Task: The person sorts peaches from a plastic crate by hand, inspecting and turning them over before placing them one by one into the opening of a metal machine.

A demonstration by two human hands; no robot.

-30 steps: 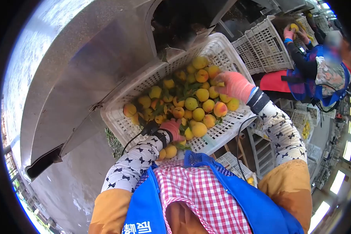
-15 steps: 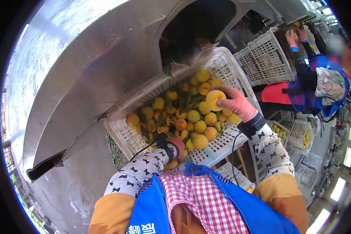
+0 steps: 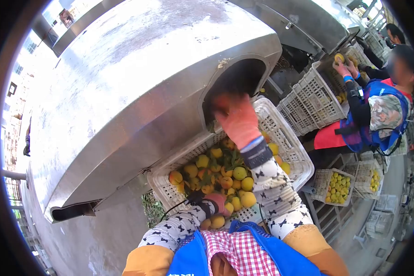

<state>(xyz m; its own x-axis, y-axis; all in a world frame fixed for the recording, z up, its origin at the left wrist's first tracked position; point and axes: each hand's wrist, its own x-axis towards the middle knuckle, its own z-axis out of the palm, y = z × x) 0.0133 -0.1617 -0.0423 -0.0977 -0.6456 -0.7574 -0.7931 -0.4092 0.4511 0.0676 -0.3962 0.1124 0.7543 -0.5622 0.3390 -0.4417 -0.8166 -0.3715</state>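
My right hand (image 3: 237, 117), in a pink glove, reaches over the crate to the dark oval opening (image 3: 250, 71) in a metal housing. Its fingers are smeared by motion, and no fruit shows in them. A white plastic crate (image 3: 303, 168) below holds many yellow-orange peaches (image 3: 247, 199) with green leaves among them. Low at the crate's near side, my left hand (image 3: 215, 201), also gloved, lies among the peaches beside a yellow one (image 3: 228, 208). Its fingers are mostly hidden, so its grip cannot be made out.
The curved metal housing (image 3: 170, 92) rises along the crate's far side. At right, a co-worker (image 3: 377, 110) holds a fruit (image 3: 339, 58) over another white crate (image 3: 308, 101). Crates of yellow fruit (image 3: 338, 187) stand lower right, beyond a slatted rack (image 3: 324, 216).
My right hand has moved from over the crate, where it held a peach, up and left to the housing's opening. The peach no longer shows. My left hand stays low among the fruit. The view has shifted.
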